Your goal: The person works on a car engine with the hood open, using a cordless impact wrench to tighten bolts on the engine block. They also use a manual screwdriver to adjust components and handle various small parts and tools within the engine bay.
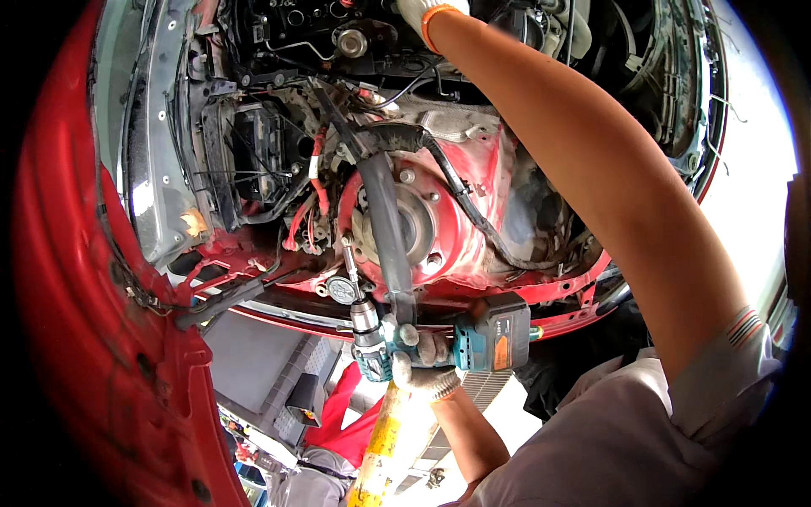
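My left hand (427, 372), in a whitish knit glove, is wrapped round the grip of a teal and black cordless drill (370, 353). The drill's battery (498, 334) points right. From its silver chuck a slim socket extension (351, 262) reaches up beside the red strut tower (452, 228). A small round grey disc (342, 290) is beside the extension. A long dark flat bar (387, 220) crosses the tower, its lower end close to my left glove. My right hand (432, 10), gloved with an orange cuff, reaches over the engine; the top edge cuts off its fingers.
Cables and a black hose (473, 211) run round the tower. Red-sleeved wires (319, 169) hang near a black housing (258, 152). The red car body panel (76, 321) curves along the left. Below are a yellow post (380, 444) and a person's red clothing (338, 414).
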A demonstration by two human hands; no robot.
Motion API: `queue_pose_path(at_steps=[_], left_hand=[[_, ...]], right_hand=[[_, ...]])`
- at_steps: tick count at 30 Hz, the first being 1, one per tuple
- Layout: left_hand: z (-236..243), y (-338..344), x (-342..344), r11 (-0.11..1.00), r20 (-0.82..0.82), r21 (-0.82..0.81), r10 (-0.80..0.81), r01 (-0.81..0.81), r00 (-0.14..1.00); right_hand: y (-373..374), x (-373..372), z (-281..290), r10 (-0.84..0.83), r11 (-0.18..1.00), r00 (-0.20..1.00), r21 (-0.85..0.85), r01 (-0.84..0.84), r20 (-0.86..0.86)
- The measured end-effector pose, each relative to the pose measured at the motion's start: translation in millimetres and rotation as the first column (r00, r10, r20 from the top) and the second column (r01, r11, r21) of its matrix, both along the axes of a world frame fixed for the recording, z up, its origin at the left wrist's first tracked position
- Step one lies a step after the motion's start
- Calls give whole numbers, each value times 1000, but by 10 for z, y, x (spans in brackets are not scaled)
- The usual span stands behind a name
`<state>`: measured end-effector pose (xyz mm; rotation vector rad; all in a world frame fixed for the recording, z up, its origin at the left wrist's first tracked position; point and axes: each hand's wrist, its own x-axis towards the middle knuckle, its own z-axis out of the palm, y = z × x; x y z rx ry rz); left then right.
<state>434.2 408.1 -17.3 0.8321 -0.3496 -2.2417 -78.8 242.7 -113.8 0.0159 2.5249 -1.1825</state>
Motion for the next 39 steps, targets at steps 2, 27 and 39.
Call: queue_pose_path(at_steps=[2, 27, 39], left_hand=[[-37, 3, -32, 999, 19, -8, 38, -38, 999], [-177, -98, -98, 940, 293, -328, 1, 99, 956], [208, 5, -481, 935, 454, -302, -32, 187, 890]], right_hand=[[36, 13, 57, 26, 997, 999, 76, -23, -36], [3136, 826, 1776, 166, 718, 981, -694, -52, 99], [5931, 1025, 1345, 197, 14, 883, -901, 433, 427]])
